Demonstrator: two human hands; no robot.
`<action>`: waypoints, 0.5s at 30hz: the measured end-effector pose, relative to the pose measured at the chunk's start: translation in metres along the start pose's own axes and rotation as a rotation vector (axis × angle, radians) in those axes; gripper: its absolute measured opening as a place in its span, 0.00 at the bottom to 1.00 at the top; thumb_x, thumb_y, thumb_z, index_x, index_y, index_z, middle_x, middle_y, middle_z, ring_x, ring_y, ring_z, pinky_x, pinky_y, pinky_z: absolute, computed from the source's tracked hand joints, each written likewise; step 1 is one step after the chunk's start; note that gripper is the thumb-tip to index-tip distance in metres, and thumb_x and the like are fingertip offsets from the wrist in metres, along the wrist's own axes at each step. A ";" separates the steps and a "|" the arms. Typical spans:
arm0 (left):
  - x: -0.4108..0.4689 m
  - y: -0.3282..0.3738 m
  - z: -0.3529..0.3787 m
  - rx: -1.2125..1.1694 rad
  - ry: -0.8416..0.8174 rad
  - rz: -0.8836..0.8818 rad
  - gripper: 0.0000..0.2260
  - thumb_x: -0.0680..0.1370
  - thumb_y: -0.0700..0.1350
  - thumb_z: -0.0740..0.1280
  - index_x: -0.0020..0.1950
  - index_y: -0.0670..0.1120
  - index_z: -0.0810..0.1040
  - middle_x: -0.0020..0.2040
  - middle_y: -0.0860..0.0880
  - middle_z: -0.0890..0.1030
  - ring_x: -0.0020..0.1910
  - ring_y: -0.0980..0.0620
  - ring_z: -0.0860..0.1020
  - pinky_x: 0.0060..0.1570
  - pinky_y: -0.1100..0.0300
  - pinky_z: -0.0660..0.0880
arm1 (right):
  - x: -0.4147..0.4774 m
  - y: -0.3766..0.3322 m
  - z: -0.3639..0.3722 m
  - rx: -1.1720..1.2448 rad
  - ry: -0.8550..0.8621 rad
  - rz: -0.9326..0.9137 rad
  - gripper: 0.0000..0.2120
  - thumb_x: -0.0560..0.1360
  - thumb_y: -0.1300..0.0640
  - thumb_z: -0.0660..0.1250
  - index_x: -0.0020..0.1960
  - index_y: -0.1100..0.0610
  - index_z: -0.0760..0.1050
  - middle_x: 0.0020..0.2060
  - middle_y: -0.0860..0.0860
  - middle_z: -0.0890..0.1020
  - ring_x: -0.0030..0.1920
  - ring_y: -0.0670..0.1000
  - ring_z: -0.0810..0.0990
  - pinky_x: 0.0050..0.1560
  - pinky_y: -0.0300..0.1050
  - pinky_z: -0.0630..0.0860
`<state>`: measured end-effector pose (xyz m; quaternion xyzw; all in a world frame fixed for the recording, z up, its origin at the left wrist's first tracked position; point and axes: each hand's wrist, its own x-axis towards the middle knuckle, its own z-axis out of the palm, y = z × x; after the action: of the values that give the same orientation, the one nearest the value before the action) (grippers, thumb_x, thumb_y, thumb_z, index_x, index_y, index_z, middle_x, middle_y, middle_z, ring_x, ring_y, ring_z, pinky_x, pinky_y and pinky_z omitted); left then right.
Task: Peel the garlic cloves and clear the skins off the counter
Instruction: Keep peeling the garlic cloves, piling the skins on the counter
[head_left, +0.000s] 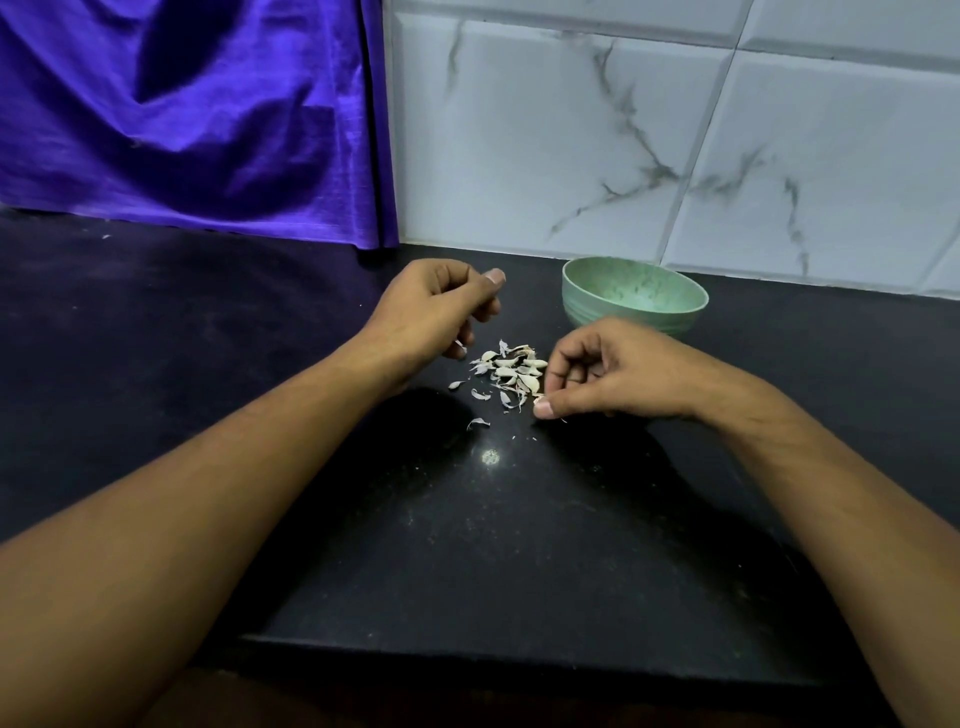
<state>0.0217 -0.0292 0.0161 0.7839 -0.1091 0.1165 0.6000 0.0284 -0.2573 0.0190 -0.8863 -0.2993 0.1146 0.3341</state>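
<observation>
A small pile of garlic cloves mixed with papery skins lies on the black counter, with a few loose flakes in front of it. My left hand hovers left of the pile. Its fingers are curled, its thumb points right, and a white flake of skin pokes out by the little finger. My right hand rests at the pile's right edge. Its thumb and forefinger pinch a small pinkish garlic clove. What lies inside either palm is hidden.
A pale green bowl stands just behind my right hand, near the marbled tile wall. A purple cloth hangs at the back left. The counter's front edge runs close to my body.
</observation>
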 end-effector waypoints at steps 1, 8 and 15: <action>0.000 0.001 0.000 -0.003 -0.012 -0.004 0.14 0.83 0.50 0.67 0.39 0.46 0.79 0.36 0.53 0.81 0.29 0.54 0.74 0.28 0.64 0.73 | 0.000 0.000 -0.001 0.004 -0.005 0.008 0.12 0.70 0.52 0.81 0.44 0.59 0.83 0.32 0.53 0.80 0.31 0.48 0.73 0.30 0.39 0.70; -0.001 0.001 0.000 0.013 -0.058 -0.005 0.14 0.83 0.51 0.68 0.41 0.46 0.80 0.38 0.52 0.82 0.29 0.55 0.74 0.29 0.63 0.73 | 0.000 -0.001 -0.002 0.018 -0.029 -0.010 0.06 0.74 0.60 0.78 0.48 0.61 0.84 0.36 0.60 0.81 0.29 0.42 0.73 0.29 0.34 0.70; -0.008 0.003 0.006 -0.005 -0.194 -0.023 0.14 0.82 0.49 0.70 0.46 0.39 0.81 0.41 0.45 0.82 0.29 0.54 0.74 0.29 0.62 0.73 | 0.000 -0.003 0.002 0.010 -0.003 -0.013 0.06 0.76 0.60 0.76 0.50 0.61 0.82 0.33 0.49 0.78 0.27 0.40 0.70 0.27 0.31 0.65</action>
<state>0.0137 -0.0353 0.0151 0.7911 -0.1581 0.0329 0.5900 0.0261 -0.2544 0.0192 -0.8825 -0.3051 0.1150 0.3388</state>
